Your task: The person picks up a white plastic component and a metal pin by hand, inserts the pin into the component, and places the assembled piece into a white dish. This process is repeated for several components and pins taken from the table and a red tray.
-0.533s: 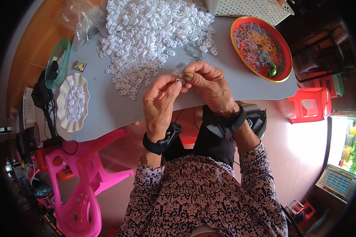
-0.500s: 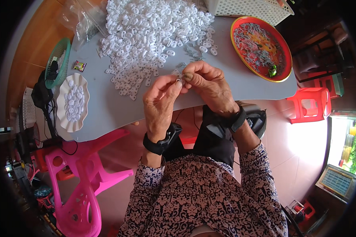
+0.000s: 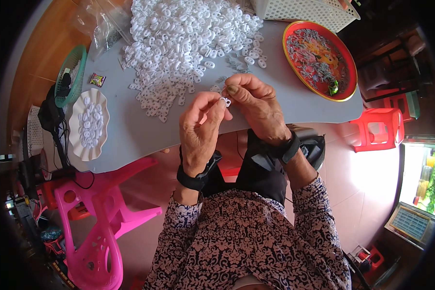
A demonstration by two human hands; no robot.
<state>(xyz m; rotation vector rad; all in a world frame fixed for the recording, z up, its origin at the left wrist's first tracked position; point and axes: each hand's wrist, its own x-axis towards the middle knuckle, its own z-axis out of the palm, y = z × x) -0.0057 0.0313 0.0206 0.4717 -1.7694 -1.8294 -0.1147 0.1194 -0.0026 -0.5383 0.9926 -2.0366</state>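
A small white plastic piece point(image 3: 226, 102) with a hole is pinched between the thumb and fingertips of my left hand point(image 3: 200, 126). Just beside it, my right hand point(image 3: 257, 106) has its thumb and forefinger pressed together; whatever they hold is too small to make out. Both hands hover at the table's near edge. Beyond them spreads a big heap of white oval plastic pieces point(image 3: 179, 38), with smaller flat white pieces point(image 3: 159, 94) at its near side. A few thin grey pieces point(image 3: 237, 64) lie beyond my right hand.
At the right stands a red round tray point(image 3: 354, 72) of thin grey pieces. On the left sit a white wavy-edged dish point(image 3: 76, 130) with white ovals, a green basket point(image 3: 60, 99), a wrapped sweet point(image 3: 97, 79) and a clear bag point(image 3: 99, 34). A pink chair point(image 3: 113, 227) is below.
My fingertips have parted slightly, my left hand tipping and shifting a little right. The white piece now shows plainly in my left fingers.
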